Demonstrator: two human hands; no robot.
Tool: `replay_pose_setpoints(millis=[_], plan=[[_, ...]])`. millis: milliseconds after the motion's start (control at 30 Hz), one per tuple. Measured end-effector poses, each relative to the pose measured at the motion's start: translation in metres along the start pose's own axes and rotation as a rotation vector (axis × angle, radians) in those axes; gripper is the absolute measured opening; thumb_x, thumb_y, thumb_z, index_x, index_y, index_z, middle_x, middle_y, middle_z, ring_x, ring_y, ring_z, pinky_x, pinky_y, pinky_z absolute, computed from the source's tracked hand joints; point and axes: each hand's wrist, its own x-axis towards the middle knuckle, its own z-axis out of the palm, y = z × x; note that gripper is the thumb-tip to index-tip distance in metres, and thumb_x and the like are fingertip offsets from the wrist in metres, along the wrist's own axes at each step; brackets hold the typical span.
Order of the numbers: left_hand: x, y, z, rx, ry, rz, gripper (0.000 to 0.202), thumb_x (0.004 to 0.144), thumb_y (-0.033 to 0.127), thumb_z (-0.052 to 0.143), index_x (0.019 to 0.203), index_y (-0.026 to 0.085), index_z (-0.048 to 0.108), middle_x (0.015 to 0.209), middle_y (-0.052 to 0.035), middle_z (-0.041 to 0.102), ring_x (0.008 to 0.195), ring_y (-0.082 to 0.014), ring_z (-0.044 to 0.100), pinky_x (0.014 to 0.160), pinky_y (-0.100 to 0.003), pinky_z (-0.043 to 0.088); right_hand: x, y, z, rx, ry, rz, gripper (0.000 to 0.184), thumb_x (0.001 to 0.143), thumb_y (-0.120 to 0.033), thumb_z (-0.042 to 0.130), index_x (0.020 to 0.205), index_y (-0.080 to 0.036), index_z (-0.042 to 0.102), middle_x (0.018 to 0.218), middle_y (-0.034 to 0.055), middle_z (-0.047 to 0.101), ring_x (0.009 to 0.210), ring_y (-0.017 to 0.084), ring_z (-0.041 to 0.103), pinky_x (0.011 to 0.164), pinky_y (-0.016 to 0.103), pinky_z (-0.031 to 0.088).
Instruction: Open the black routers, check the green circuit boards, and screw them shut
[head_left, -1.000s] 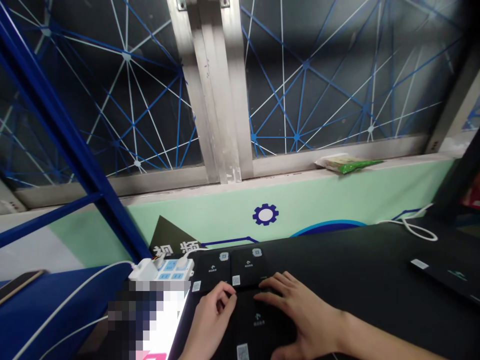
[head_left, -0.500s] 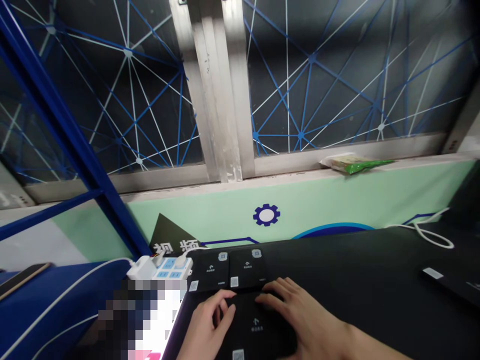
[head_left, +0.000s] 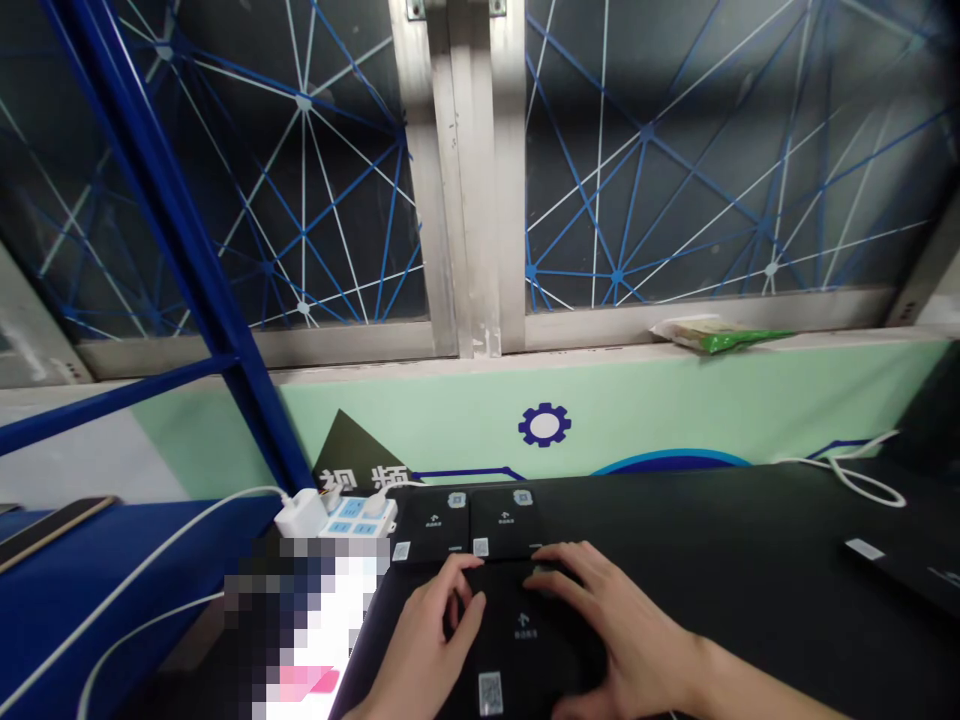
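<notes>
A flat black box (head_left: 529,655) with a faint logo and a square code sticker lies on the dark table in front of me. Along its left side is my left hand (head_left: 435,625), index finger at the top-left corner and thumb on the lid, closed on that side. From the right, my right hand (head_left: 619,620) spans the box, fingers at its far edge and thumb near its near edge. Touching or almost touching its far edge are two similar black boxes, a left one (head_left: 431,528) and a right one (head_left: 506,530), side by side.
Left of the boxes sit a white power strip (head_left: 356,517) with plugs, a pixelated bright screen (head_left: 334,620), and a phone (head_left: 56,530) on a blue surface. Another black box (head_left: 907,580) and a white cable (head_left: 862,475) lie right. A green packet (head_left: 720,335) rests on the sill.
The view has shifted slightly, so most things appear a little further right. Both hands stay on the front box, which seems slightly nearer the two behind it.
</notes>
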Motion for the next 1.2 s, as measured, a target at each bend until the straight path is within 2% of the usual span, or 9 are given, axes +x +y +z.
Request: replay_pose_setpoints(millis=[200, 467, 600, 667, 800, 867, 967, 1100, 1200], plan=[[0.001, 0.002, 0.001, -0.124, 0.039, -0.028, 0.034, 0.099, 0.042, 0.048, 0.127, 0.024, 0.052, 0.086, 0.0009, 0.056, 0.073, -0.0165, 0.055, 0.066, -0.026, 0.041, -0.001, 0.000, 0.003, -0.018, 0.060, -0.010, 0.088, 0.065, -0.066, 0.076, 0.136, -0.019, 0.055, 0.141, 0.0193, 0.047, 0.125, 0.040, 0.049, 0.104, 0.058, 0.041], [0.003, -0.002, 0.004, -0.328, 0.058, -0.120, 0.044, 0.095, 0.051, 0.054, 0.124, 0.019, 0.061, 0.091, -0.0037, 0.065, 0.086, -0.0213, 0.059, 0.080, -0.031, 0.047, 0.001, 0.001, 0.003, -0.061, 0.148, -0.049, 0.079, 0.073, -0.062, 0.074, 0.137, -0.019, 0.052, 0.145, 0.0199, 0.043, 0.128, 0.039, 0.047, 0.103, 0.055, 0.045], [0.004, -0.003, 0.006, -0.365, 0.038, -0.092, 0.041, 0.095, 0.051, 0.055, 0.119, 0.020, 0.065, 0.102, -0.0054, 0.069, 0.094, -0.0228, 0.062, 0.089, -0.033, 0.048, 0.000, 0.005, 0.003, -0.106, 0.176, -0.090, 0.077, 0.077, -0.059, 0.073, 0.138, -0.019, 0.051, 0.148, 0.0209, 0.040, 0.131, 0.040, 0.044, 0.104, 0.058, 0.044], [0.004, -0.003, 0.006, -0.373, 0.055, -0.084, 0.042, 0.094, 0.053, 0.056, 0.118, 0.020, 0.065, 0.106, -0.0064, 0.070, 0.097, -0.0236, 0.062, 0.092, -0.034, 0.047, -0.001, 0.006, 0.003, -0.084, 0.191, -0.100, 0.076, 0.079, -0.055, 0.074, 0.141, -0.020, 0.048, 0.149, 0.0202, 0.039, 0.134, 0.039, 0.043, 0.105, 0.057, 0.044], [0.003, -0.001, 0.005, -0.387, 0.063, -0.091, 0.046, 0.093, 0.057, 0.056, 0.116, 0.019, 0.066, 0.106, -0.0081, 0.070, 0.099, -0.0245, 0.062, 0.093, -0.035, 0.047, -0.002, 0.007, 0.003, 0.081, 0.283, -0.034, 0.070, 0.088, -0.034, 0.067, 0.149, -0.021, 0.035, 0.153, 0.0181, 0.036, 0.139, 0.032, 0.041, 0.111, 0.050, 0.043], [0.003, 0.002, 0.004, -0.396, 0.064, -0.095, 0.046, 0.093, 0.057, 0.056, 0.117, 0.019, 0.066, 0.108, -0.0085, 0.070, 0.099, -0.0241, 0.062, 0.092, -0.034, 0.048, -0.001, 0.008, 0.004, 0.180, 0.349, 0.016, 0.067, 0.091, -0.029, 0.063, 0.150, -0.023, 0.033, 0.148, 0.0163, 0.045, 0.134, 0.029, 0.049, 0.109, 0.047, 0.045], [0.002, 0.007, 0.002, -0.383, 0.086, -0.088, 0.046, 0.092, 0.056, 0.057, 0.120, 0.020, 0.065, 0.107, -0.0082, 0.070, 0.097, -0.0238, 0.062, 0.090, -0.034, 0.048, 0.001, 0.008, 0.006, 0.279, 0.390, 0.079, 0.059, 0.092, -0.031, 0.063, 0.146, -0.026, 0.041, 0.131, 0.0116, 0.064, 0.119, 0.027, 0.063, 0.101, 0.045, 0.053], [-0.003, 0.007, 0.003, -0.399, 0.106, -0.097, 0.047, 0.093, 0.055, 0.056, 0.124, 0.022, 0.064, 0.112, -0.0083, 0.070, 0.100, -0.0248, 0.062, 0.093, -0.035, 0.049, 0.001, 0.004, 0.004, 0.287, 0.402, 0.077, 0.052, 0.091, -0.033, 0.065, 0.140, -0.026, 0.048, 0.124, 0.0099, 0.069, 0.108, 0.026, 0.069, 0.094, 0.040, 0.057], [-0.011, 0.002, 0.004, -0.333, 0.188, -0.139, 0.053, 0.090, 0.062, 0.056, 0.125, 0.023, 0.065, 0.119, -0.0080, 0.069, 0.111, -0.0286, 0.060, 0.097, -0.037, 0.049, -0.001, -0.002, 0.003, 0.250, 0.414, -0.002, 0.048, 0.092, -0.031, 0.064, 0.137, -0.025, 0.048, 0.119, 0.0099, 0.072, 0.102, 0.024, 0.072, 0.088, 0.036, 0.060]])
